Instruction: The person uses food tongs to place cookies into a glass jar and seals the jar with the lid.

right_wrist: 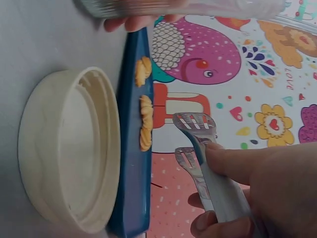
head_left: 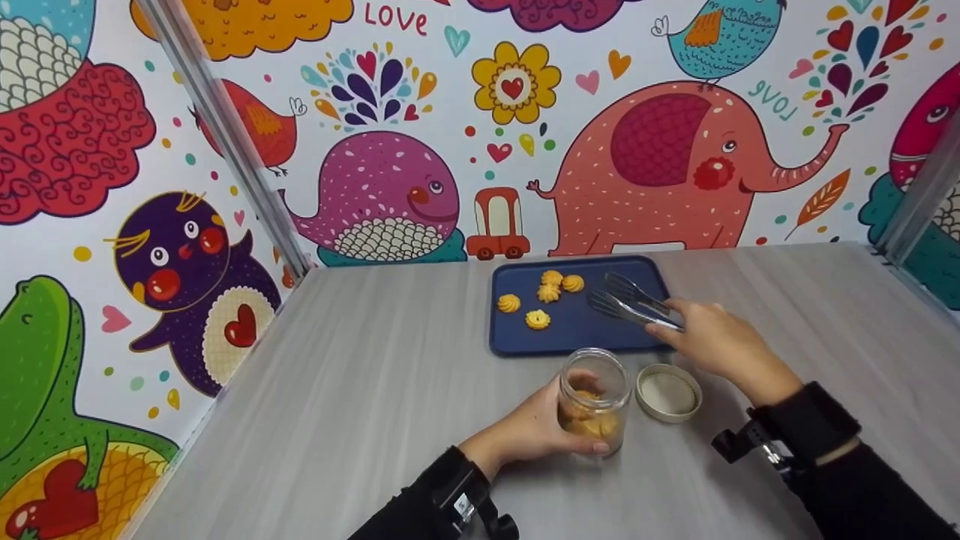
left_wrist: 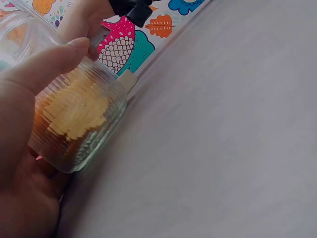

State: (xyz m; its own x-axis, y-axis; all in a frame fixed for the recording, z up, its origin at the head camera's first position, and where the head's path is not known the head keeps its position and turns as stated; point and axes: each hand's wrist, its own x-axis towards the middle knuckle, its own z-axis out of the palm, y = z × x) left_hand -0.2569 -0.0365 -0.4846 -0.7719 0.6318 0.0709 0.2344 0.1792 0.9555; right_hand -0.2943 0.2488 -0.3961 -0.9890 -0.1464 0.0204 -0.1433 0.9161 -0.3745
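Note:
My left hand (head_left: pixel 536 424) is curled round a clear ribbed glass jar (head_left: pixel 611 390) that stands on the table with several cookies (left_wrist: pixel 77 109) inside. In my right hand (head_left: pixel 724 341) is a pair of metal tongs (head_left: pixel 630 300), gripped between thumb and fingers. The slotted tips stand apart over the right part of a blue tray (head_left: pixel 585 337), with nothing between them. Several swirled yellow cookies (head_left: pixel 538 319) lie on the tray's left half. A cream-coloured round lid (head_left: pixel 669 393) lies beside the jar with its hollow side up, below my right hand.
The grey table (head_left: pixel 360 360) runs back to a wall (head_left: pixel 465 150) printed with cartoon animals. Metal frame posts (head_left: pixel 240 142) stand at the back left and back right. A wrist camera strap (head_left: pixel 806 424) sits on each forearm.

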